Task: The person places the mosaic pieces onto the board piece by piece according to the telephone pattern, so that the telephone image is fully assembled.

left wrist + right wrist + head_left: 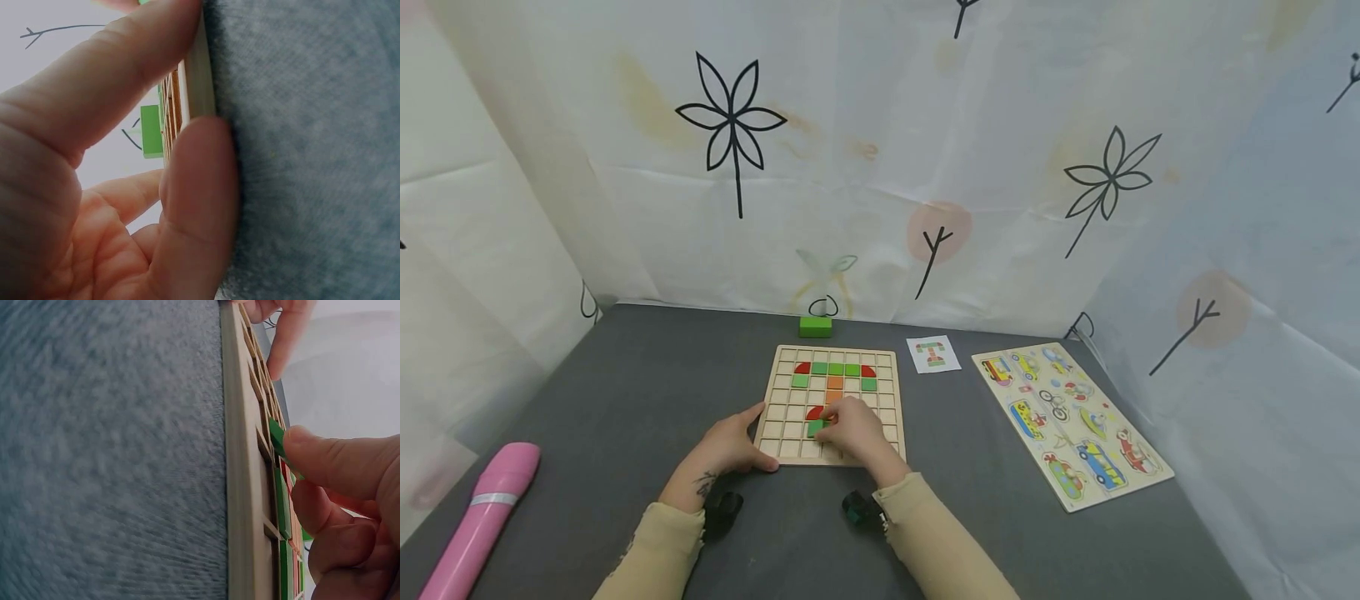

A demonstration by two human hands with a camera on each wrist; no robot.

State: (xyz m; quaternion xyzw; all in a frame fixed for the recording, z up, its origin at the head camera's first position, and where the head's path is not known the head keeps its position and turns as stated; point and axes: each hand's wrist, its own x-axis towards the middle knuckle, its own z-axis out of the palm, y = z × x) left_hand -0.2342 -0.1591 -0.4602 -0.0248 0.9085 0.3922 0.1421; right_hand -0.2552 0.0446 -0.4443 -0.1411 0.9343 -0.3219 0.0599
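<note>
A wooden grid board [782,415] lies on the grey table with red, green and orange tiles in some of its cells. Two orange tiles [835,383] run down from the upper row of green tiles [837,369]. My left hand [727,446] holds the board's near left corner, thumb at the front edge and fingers along the left side. Between thumb and index finger, my right hand [854,429] pinches a green tile [277,435], tilted against the grid. Beside those fingertips sits a red curved tile [815,412]; the hand hides cells to the right.
Behind the board stands a green block [815,327]. A pattern card [933,354] lies right of it, then a picture puzzle board [1045,446] with vehicles. At the left front is a pink microphone-shaped object [490,517]. White printed cloth [865,167] surrounds the table.
</note>
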